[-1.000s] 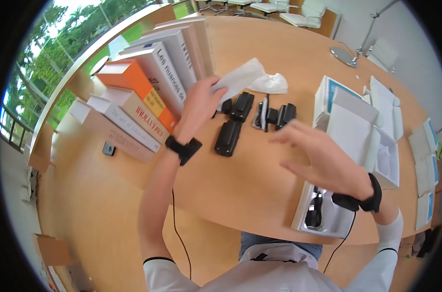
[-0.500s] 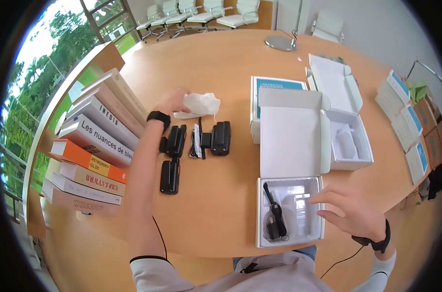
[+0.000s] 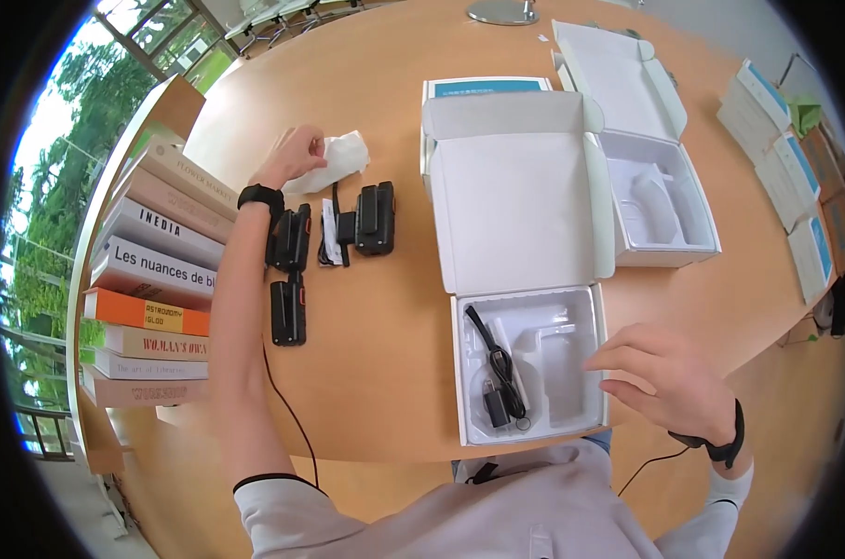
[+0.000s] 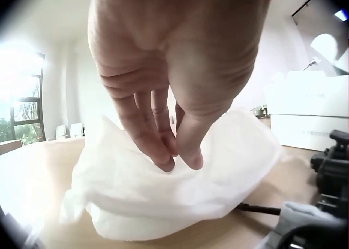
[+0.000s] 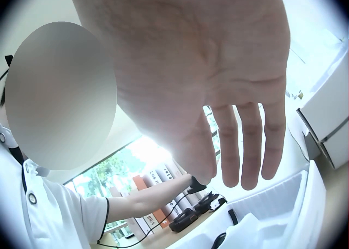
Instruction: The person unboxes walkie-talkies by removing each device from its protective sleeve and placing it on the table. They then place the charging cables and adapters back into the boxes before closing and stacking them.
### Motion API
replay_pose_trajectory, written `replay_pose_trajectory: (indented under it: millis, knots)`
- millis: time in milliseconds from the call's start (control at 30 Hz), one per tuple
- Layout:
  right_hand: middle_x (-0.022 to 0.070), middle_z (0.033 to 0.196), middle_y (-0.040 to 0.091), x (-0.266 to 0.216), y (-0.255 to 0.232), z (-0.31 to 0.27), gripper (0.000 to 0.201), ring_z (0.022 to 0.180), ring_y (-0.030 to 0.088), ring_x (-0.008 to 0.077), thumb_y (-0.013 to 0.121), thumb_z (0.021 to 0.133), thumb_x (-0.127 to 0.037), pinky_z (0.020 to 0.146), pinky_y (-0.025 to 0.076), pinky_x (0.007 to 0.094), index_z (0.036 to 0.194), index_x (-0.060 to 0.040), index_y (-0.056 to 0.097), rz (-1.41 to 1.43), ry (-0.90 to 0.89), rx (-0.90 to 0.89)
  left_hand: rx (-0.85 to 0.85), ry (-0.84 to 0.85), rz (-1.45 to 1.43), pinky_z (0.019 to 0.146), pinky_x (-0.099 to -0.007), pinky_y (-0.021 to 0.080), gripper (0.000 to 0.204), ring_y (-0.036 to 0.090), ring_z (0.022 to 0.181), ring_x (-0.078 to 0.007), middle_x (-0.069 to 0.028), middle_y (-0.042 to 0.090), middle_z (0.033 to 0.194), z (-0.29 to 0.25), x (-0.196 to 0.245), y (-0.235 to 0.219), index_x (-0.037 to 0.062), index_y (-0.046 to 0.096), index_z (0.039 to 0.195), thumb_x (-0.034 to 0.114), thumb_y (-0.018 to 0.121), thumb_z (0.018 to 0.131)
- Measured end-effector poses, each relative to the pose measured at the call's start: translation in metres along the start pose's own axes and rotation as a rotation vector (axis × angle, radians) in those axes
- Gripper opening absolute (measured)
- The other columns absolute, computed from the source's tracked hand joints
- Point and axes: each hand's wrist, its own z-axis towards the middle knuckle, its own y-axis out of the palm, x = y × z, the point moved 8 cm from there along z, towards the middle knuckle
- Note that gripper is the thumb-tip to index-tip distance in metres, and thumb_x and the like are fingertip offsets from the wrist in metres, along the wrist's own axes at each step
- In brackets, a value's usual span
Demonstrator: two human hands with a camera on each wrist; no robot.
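My left hand (image 3: 295, 156) is at the crumpled white pouch (image 3: 340, 160) on the table's left side. In the left wrist view its fingers hang down loosely before the pouch (image 4: 147, 211), a small gap between thumb and fingertips. My right hand (image 3: 664, 373) hovers beside the right rim of an open white box (image 3: 601, 326), fingers extended and holding nothing. Inside that box's moulded tray (image 3: 562, 382) lie a black cable (image 3: 503, 363) and a charger plug (image 3: 495, 406). Several black handheld devices (image 3: 288, 312) lie nearer me than the pouch, with a small clear packet (image 3: 330, 233) among them.
A row of books (image 3: 157, 265) lines the left edge. Behind the open box stands a closed box (image 3: 487, 87), with another open box (image 3: 660, 247) to its right. More white boxes (image 3: 785, 182) stand far right. A lamp base (image 3: 501, 11) is at the back.
My left hand has laid the white pouch on the table and let it go. My right hand has drawn back rightward to the open box's edge. The head view has turned right.
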Motion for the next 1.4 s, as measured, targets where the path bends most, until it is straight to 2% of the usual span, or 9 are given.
replay_pose_trajectory:
  millis: [200, 267, 467, 633, 833, 933, 1133, 1300, 1400]
  knots:
    - [0.0117, 0.107, 0.064, 0.015, 0.009, -0.011, 0.027, 0.1, 0.062, 0.0341, 0.073, 0.09, -0.004, 0.087, 0.052, 0.0442, 0.117, -0.0046, 0.068, 0.044, 0.027, -0.011, -0.036, 0.159, 0.179, 0.073, -0.0412, 0.058, 0.031, 0.074, 0.076, -0.0346, -0.0204, 0.075, 0.082, 0.017, -0.027, 0.026, 0.001, 0.077, 0.089, 0.019, 0.088, 0.066]
    - [0.0128, 0.106, 0.062, 0.016, 0.013, -0.006, 0.026, 0.102, 0.061, 0.0353, 0.072, 0.091, -0.004, 0.088, 0.051, 0.0453, 0.116, -0.0045, 0.067, 0.067, 0.008, -0.036, -0.209, 0.037, 0.082, 0.081, -0.0425, 0.06, 0.029, 0.076, 0.085, -0.0325, -0.0206, 0.076, 0.088, 0.017, -0.029, 0.025, 0.0008, 0.078, 0.096, 0.014, 0.085, 0.071]
    - [0.0099, 0.102, 0.063, -0.015, 0.04, 0.022, 0.021, 0.102, 0.063, 0.0304, 0.07, 0.084, -0.005, 0.087, 0.052, 0.0423, 0.105, -0.0031, 0.067, -0.127, -0.301, -0.006, 0.066, 0.135, -0.06, 0.09, -0.0364, 0.055, 0.049, 0.064, 0.099, -0.0213, -0.0124, 0.068, 0.121, -0.011, -0.031, -0.042, 0.0075, 0.064, 0.135, 0.005, 0.071, 0.087]
    - [0.0052, 0.092, 0.061, -0.036, 0.099, 0.045, 0.006, 0.096, 0.061, 0.0227, 0.068, 0.082, -0.01, 0.078, 0.05, 0.0355, 0.08, -0.005, 0.066, -0.499, -0.518, -0.1, 0.086, 0.182, -0.106, 0.08, -0.0307, 0.052, 0.038, 0.062, 0.094, -0.0139, -0.007, 0.067, 0.112, -0.068, 0.043, -0.078, 0.0063, 0.064, 0.133, 0.005, 0.064, 0.095]
    - [0.0062, 0.098, 0.065, -0.037, 0.053, 0.055, 0.012, 0.099, 0.062, 0.0257, 0.069, 0.081, -0.009, 0.083, 0.053, 0.0369, 0.091, -0.0031, 0.067, -0.334, -0.52, 0.091, -0.064, -0.204, -0.477, 0.058, -0.026, 0.048, 0.022, 0.062, 0.066, -0.0081, -0.0033, 0.069, 0.08, -0.269, 0.275, -0.033, 0.0049, 0.072, 0.116, 0.004, 0.064, 0.096]
    - [0.0073, 0.101, 0.066, -0.03, 0.059, 0.056, 0.019, 0.104, 0.063, 0.0276, 0.068, 0.081, -0.004, 0.088, 0.053, 0.0376, 0.1, -0.0037, 0.068, -0.531, -0.443, 0.001, -0.022, 0.164, -0.193, 0.055, -0.0399, 0.05, 0.046, 0.07, 0.065, -0.0299, -0.0142, 0.069, 0.075, -0.313, 0.35, 0.034, 0.0011, 0.061, 0.124, 0.023, 0.082, 0.09]
    - [0.0112, 0.095, 0.067, 0.005, 0.089, 0.059, 0.011, 0.102, 0.064, 0.0298, 0.065, 0.086, -0.001, 0.092, 0.051, 0.0397, 0.096, -0.0053, 0.068, -0.419, -0.519, 0.019, -0.321, -0.116, 0.002, 0.063, -0.0494, 0.052, 0.059, 0.071, 0.075, -0.0418, -0.019, 0.072, 0.081, -0.3, 0.356, 0.075, 0.0031, 0.046, 0.133, 0.024, 0.081, 0.09]
    - [0.0146, 0.099, 0.07, 0.019, 0.096, 0.079, 0.026, 0.103, 0.064, 0.0356, 0.063, 0.083, 0.005, 0.092, 0.052, 0.0436, 0.107, -0.0029, 0.068, -0.392, -0.429, -0.201, -0.149, -0.089, 0.002, 0.064, -0.0535, 0.053, 0.052, 0.07, 0.074, -0.045, -0.0214, 0.071, 0.077, -0.3, 0.353, 0.084, 0.0008, 0.043, 0.128, 0.022, 0.076, 0.094]
    - [0.0208, 0.092, 0.072, 0.017, 0.096, 0.078, 0.014, 0.097, 0.068, 0.0411, 0.063, 0.082, 0.003, 0.085, 0.055, 0.0484, 0.093, -0.0005, 0.07, -0.38, -0.5, -0.126, -0.117, -0.163, 0.019, 0.062, -0.0556, 0.054, 0.039, 0.07, 0.074, -0.0474, -0.0256, 0.069, 0.075, -0.3, 0.345, 0.085, -0.0038, 0.044, 0.12, 0.02, 0.067, 0.1]
